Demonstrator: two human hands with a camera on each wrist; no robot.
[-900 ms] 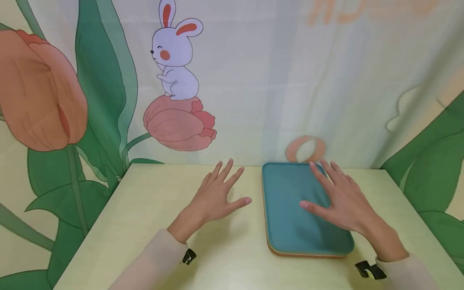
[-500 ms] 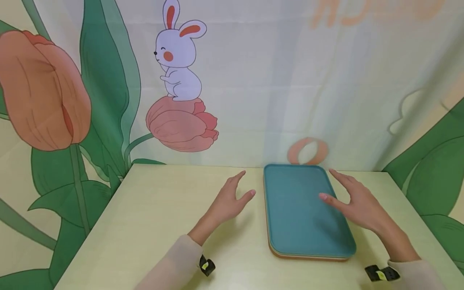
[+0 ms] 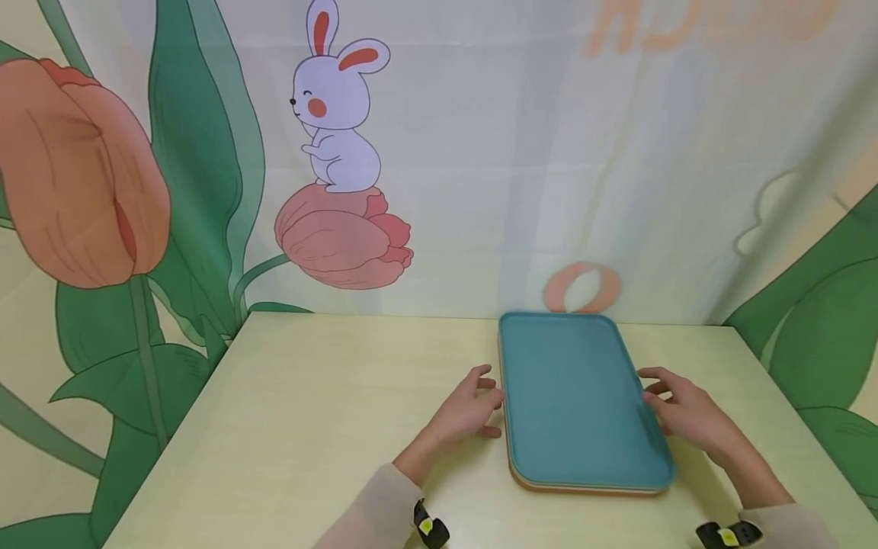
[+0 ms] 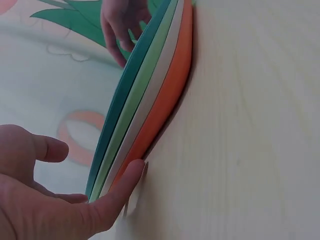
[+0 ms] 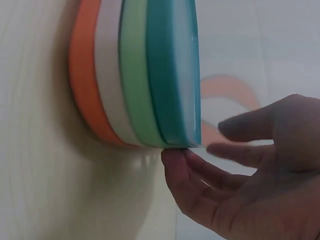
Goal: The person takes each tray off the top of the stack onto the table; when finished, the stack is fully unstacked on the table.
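The stack of trays [image 3: 583,412] lay flat on the table [image 3: 309,427], between the fingers of the left hand [image 3: 469,412] and right hand [image 3: 689,415], which met or nearly met its long sides. Both hands' fingers were bent and parted. Four round-cornered rectangular trays showed: teal uppermost, then light green, pale beige, and orange at the bottom. Half a second earlier both hands hovered farther out; they had since come down beside the stack, which stayed put.

Pale beige sleeves [image 3: 376,509]; black, seemingly yellow-marked wrist pieces [image 3: 435,529].
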